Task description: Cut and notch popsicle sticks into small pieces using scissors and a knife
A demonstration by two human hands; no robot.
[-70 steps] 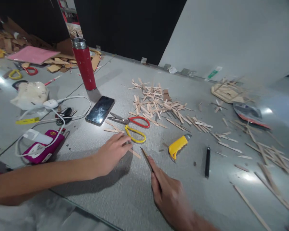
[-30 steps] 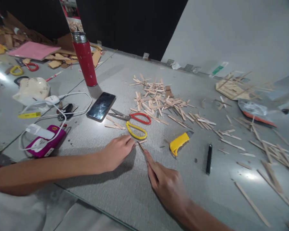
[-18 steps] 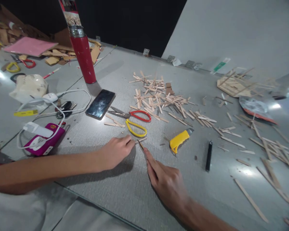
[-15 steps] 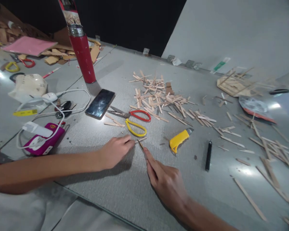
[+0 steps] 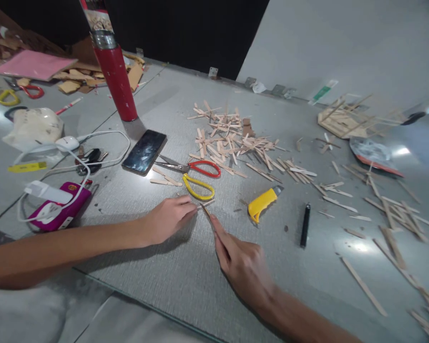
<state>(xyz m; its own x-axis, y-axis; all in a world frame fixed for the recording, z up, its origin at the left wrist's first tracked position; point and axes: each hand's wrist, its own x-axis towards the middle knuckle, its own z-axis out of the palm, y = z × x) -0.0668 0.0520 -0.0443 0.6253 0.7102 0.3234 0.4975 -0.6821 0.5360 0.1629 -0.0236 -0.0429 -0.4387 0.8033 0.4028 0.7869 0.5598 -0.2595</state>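
My left hand (image 5: 168, 218) rests on the grey table (image 5: 186, 281), its fingers pinched on the end of a small wooden stick (image 5: 206, 204) that lies flat. My right hand (image 5: 241, 264) is closed round a thin blade-like tool (image 5: 208, 214), with the forefinger stretched along it. The tool's tip meets the small stick just right of my left fingertips. Scissors with one red and one yellow handle (image 5: 196, 175) lie just beyond both hands.
A yellow utility knife (image 5: 261, 204) and a black pen (image 5: 304, 225) lie to the right. A heap of cut wooden sticks (image 5: 232, 143) spreads behind. A phone (image 5: 144, 151), red flask (image 5: 113, 76), magenta box with cables (image 5: 57, 209) stand left. Long sticks (image 5: 389, 219) lie at right.
The right hand slid the tool forward until its tip reached the stick under my left fingers. The left hand has stayed in place. The view has shifted slightly.
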